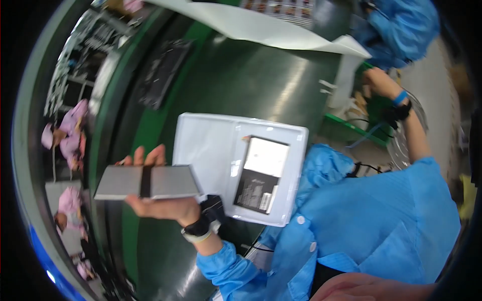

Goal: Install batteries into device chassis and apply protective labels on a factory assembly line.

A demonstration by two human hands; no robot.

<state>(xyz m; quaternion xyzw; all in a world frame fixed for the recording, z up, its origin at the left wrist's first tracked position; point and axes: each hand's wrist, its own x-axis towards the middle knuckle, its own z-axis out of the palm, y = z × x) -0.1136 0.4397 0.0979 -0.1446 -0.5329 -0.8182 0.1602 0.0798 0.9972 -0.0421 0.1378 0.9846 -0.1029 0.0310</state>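
My left hand (168, 208) is closed round a flat grey battery pack (174, 181) with a black band across its middle. Its thumb and fingers grip opposite long edges, above the green work surface. Beside it lies a shallow white tray (205, 138). In the tray's right part rests a battery pack (257, 183), its upper half white and its lower half black with a label. Far off to the right, my right hand (381, 83) reaches down to a green bin (355, 131), its fingers curled. What those fingers hold, if anything, is hidden. Small tan pieces (360, 103) lie just below them.
A dark plastic-wrapped item (164, 72) lies on the green belt at left. A white sheet (261, 27) stretches across the far side, with a tray of small parts (281, 9) behind. Another person in blue (404, 30) is at the upper right; people in pink sit far left.
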